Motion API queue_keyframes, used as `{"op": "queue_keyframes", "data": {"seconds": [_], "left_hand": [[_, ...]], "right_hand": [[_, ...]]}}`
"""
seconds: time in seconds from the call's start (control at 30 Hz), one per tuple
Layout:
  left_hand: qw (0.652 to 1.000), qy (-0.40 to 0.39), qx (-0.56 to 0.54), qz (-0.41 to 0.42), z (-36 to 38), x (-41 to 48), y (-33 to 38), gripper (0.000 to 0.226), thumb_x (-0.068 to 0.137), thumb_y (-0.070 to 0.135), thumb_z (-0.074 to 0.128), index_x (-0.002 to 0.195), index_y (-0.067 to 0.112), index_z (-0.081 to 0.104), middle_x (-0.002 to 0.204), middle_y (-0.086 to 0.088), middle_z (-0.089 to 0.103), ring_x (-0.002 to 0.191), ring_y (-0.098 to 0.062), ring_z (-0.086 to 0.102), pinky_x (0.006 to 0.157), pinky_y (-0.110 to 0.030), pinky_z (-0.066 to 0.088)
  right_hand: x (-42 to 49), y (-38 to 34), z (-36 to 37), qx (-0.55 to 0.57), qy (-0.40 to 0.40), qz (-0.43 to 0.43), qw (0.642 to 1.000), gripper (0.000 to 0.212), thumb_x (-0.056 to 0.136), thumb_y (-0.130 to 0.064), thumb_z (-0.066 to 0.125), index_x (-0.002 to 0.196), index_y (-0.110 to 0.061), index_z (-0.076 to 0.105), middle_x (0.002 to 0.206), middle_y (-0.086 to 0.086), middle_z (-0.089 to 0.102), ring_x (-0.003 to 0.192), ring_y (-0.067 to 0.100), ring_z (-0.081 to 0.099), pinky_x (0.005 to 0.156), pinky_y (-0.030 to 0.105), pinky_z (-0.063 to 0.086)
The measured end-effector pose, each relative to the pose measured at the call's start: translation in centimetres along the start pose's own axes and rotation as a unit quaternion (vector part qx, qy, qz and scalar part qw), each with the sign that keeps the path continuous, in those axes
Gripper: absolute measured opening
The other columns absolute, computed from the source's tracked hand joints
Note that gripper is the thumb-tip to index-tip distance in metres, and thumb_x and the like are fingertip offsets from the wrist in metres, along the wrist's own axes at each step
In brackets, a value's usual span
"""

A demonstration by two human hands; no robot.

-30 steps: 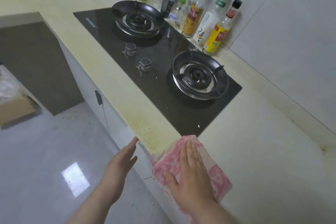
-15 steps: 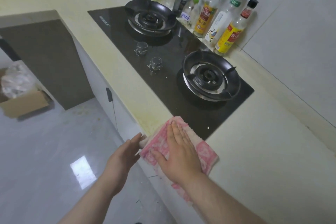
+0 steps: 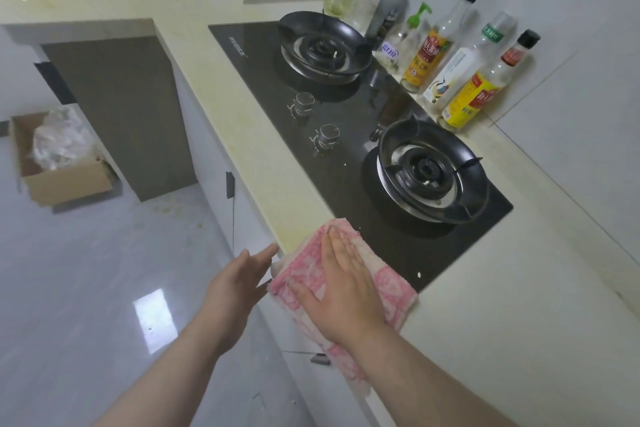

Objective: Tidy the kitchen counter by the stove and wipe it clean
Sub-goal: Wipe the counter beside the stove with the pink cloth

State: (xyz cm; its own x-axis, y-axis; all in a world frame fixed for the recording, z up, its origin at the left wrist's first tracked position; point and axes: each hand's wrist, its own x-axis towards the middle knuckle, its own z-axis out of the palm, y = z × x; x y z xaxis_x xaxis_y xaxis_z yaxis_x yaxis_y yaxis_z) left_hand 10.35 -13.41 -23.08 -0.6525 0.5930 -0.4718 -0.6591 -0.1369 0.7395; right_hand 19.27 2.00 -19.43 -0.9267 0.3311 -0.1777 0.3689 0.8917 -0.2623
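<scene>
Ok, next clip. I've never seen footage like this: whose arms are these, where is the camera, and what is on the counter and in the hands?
No machine here: a person works with bare hands. Every picture comes from one wide camera worn on their head, looking down, so the arms enter from below. The right hand lies flat, fingers straight, pressing a pink cloth onto the front edge of the counter, at the near corner of the black stove. Part of the cloth hangs over the edge. The left hand is open beside that edge and holds nothing. A row of bottles stands along the wall behind the stove. A cardboard box sits on the floor at left.
</scene>
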Motion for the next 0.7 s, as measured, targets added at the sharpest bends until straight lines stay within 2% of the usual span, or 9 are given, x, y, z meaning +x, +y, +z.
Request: {"op": "queue_keyframes", "data": {"seconds": [0.17, 0.23, 0.37, 0.57, 0.63, 0.7], "left_hand": [[1.0, -0.001, 0.014, 0.023, -0.2, 0.3, 0.1, 0.06, 0.089, 0.048, 0.034, 0.129, 0.01, 0.058, 0.131, 0.0, 0.062, 0.127, -0.016, 0.052, 0.108, -0.045, 0.034], [0.999, -0.007, 0.022, 0.035, 0.0, 0.3, 0.4, 0.054, 0.098, 0.042, 0.027, 0.125, 0.011, 0.062, 0.128, -0.001, 0.064, 0.123, -0.015, 0.055, 0.106, -0.045, 0.034], [0.999, 0.011, 0.003, 0.032, 0.0, 0.7, 0.7, 0.058, 0.102, 0.033, 0.018, 0.107, 0.017, 0.074, 0.121, -0.001, 0.068, 0.115, -0.015, 0.061, 0.102, -0.042, 0.037], [0.998, 0.043, -0.02, 0.048, -0.7, 2.3, 1.2, 0.051, 0.101, 0.036, 0.024, 0.119, 0.012, 0.065, 0.123, -0.001, 0.067, 0.12, -0.018, 0.058, 0.106, -0.045, 0.036], [0.996, 0.062, -0.028, 0.05, -1.3, 3.0, 1.8, 0.05, 0.096, 0.042, 0.034, 0.125, 0.012, 0.062, 0.128, -0.001, 0.063, 0.125, -0.018, 0.053, 0.109, -0.045, 0.034], [0.995, 0.076, -0.024, 0.06, -1.9, 3.9, 2.3, 0.048, 0.098, 0.041, 0.035, 0.129, 0.014, 0.059, 0.135, 0.002, 0.058, 0.131, -0.015, 0.047, 0.11, -0.044, 0.033]], "right_hand": [[1.9, -0.4, -0.3, 0.007, 0.001, -0.013, 1.0, 0.095, 0.088, -0.075, 0.033, 0.155, -0.021, -0.006, 0.163, -0.007, -0.014, 0.148, 0.006, -0.015, 0.116, 0.025, -0.009], [2.5, -0.6, -0.4, 0.01, 0.001, -0.02, 1.0, 0.095, 0.088, -0.075, 0.034, 0.156, -0.021, -0.006, 0.163, -0.007, -0.013, 0.148, 0.007, -0.014, 0.116, 0.024, -0.01], [4.1, -0.9, -0.5, 0.014, -0.003, -0.034, 0.999, 0.095, 0.088, -0.075, 0.034, 0.156, -0.022, -0.006, 0.163, -0.008, -0.014, 0.148, 0.006, -0.014, 0.116, 0.023, -0.01], [6.8, -1.9, -0.6, 0.014, 0.001, -0.045, 0.999, 0.095, 0.087, -0.075, 0.035, 0.156, -0.023, -0.006, 0.163, -0.009, -0.013, 0.149, 0.007, -0.012, 0.113, 0.023, -0.011], [7.3, -2.1, -0.6, 0.011, 0.005, -0.05, 0.999, 0.095, 0.088, -0.074, 0.036, 0.156, -0.023, -0.005, 0.163, -0.009, -0.012, 0.149, 0.007, -0.012, 0.113, 0.022, -0.011], [7.6, -2.1, -0.5, 0.008, 0.006, -0.055, 0.998, 0.094, 0.088, -0.074, 0.037, 0.156, -0.022, -0.004, 0.163, -0.009, -0.012, 0.148, 0.006, -0.012, 0.113, 0.022, -0.01]]}}
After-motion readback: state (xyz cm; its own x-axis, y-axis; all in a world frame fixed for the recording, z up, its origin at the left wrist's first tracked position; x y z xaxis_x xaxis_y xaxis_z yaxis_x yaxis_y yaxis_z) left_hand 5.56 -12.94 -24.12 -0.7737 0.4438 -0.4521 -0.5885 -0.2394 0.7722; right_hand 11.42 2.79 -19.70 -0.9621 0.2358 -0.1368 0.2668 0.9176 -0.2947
